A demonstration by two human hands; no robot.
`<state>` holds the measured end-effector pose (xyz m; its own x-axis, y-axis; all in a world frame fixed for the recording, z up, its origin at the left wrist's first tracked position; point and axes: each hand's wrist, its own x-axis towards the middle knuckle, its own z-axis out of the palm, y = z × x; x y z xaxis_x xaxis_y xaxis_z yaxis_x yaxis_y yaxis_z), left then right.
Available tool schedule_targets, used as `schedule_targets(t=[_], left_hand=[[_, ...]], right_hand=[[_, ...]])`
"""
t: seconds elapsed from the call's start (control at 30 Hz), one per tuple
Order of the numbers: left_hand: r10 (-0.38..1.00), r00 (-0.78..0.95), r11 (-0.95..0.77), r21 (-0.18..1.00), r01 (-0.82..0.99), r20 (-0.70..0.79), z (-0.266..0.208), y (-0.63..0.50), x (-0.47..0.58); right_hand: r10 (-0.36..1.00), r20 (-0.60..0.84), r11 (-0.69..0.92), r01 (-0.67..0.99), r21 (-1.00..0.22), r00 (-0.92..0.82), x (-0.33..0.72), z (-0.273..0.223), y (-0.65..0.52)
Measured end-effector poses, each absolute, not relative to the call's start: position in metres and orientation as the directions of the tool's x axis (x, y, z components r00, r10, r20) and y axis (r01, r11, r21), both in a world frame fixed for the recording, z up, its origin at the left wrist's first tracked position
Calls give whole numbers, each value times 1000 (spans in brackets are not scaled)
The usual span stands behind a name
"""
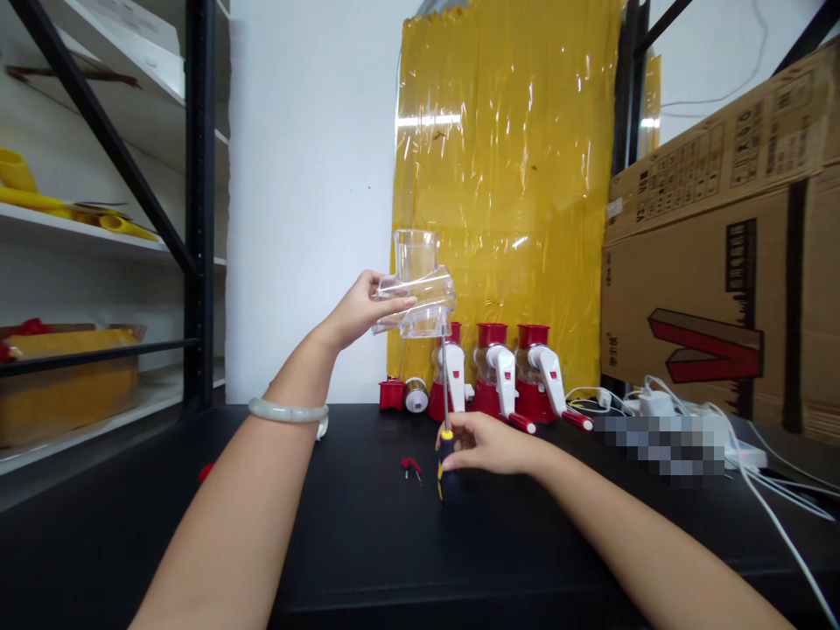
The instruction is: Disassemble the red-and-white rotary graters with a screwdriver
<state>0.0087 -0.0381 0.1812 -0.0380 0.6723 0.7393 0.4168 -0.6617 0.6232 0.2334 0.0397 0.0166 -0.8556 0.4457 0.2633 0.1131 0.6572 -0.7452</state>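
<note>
My left hand (pixel 367 308) grips a clear plastic grater body (pixel 420 289) and holds it up above the table. In my right hand (pixel 489 444) is a screwdriver (pixel 447 451) with a black and yellow handle, its shaft pointing upward. The screwdriver's tip meets the lower right edge of the clear body; whether it sits in a hole there I cannot tell. Below, on the black table (pixel 367 534), lie small red parts (pixel 410 465) with thin metal ends, just left of the screwdriver handle.
Several assembled red and white rotary graters (pixel 505 372) line the table's back, beside a red part (pixel 392 394) and a grater drum (pixel 416 395). White cables and a power strip (pixel 745 453) lie at right before a large cardboard box (pixel 696 289). Shelving (pixel 200 201) stands left.
</note>
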Motion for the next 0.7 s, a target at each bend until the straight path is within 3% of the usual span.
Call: schedule_targets(t=[0.23,0.47,0.63,0.7], left_hand=[[662,-25,-678,612,408,749,182,-39,10],[666,-29,-675,619,401,746,182,-42,12],[667,-22,-673,616,409,744,182,-42,11],[665,-15,-678,613,406,746,182,-41,11]], right_hand=[[268,241,676,3,-737,-933,242,24,39],[459,291,689,130,-713,-839,240,24,41],[286,252,701,22,-713,-925,242,29,31],[308,236,697,50,-715,-922,241,28,31]])
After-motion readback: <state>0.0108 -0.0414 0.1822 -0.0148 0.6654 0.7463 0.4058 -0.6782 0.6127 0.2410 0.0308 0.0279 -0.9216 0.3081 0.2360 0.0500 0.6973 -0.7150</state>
